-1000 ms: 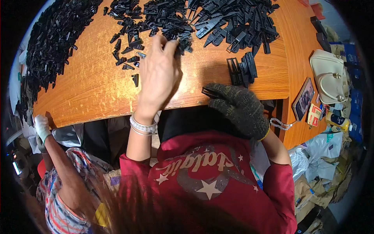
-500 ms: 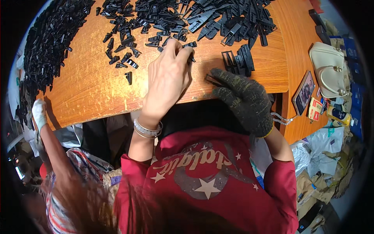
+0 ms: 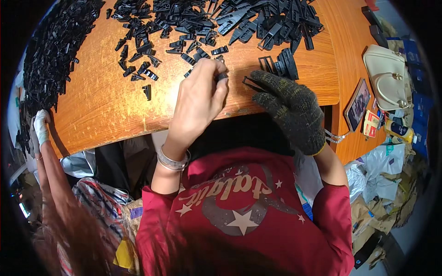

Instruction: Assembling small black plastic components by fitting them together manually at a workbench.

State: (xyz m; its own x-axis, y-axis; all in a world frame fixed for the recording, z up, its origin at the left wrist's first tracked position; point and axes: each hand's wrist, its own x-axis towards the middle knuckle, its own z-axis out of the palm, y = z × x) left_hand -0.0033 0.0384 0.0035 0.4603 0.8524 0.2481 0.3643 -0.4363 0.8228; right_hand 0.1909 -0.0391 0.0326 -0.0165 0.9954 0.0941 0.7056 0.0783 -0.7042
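Note:
My bare left hand [image 3: 199, 94], a bangle at its wrist, is over the wooden table with thumb and forefinger closed on a small black plastic clip [image 3: 221, 76], mostly hidden by the fingers. Loose clips [image 3: 188, 58] lie just beyond its knuckles. My right hand [image 3: 292, 108] wears a dark knitted glove. Between its thumb and fingers it grips a narrow black plastic frame [image 3: 251, 85], whose open end points left toward my left hand. A short row of long black plastic pieces [image 3: 287, 64] lies just past the gloved fingertips.
Small black clips [image 3: 179, 18] and longer black pieces [image 3: 271, 20] are heaped at the back. A larger heap [image 3: 53, 55] covers the left side, near a co-worker's gloved hand [image 3: 42, 124]. At right are a phone [image 3: 358, 105] and a cream handbag [image 3: 386, 78].
My left hand has drawn back slightly from the loose clips, its thumb and forefinger now around one. My gloved hand still grips the frame. A second arm of the co-worker shows at left.

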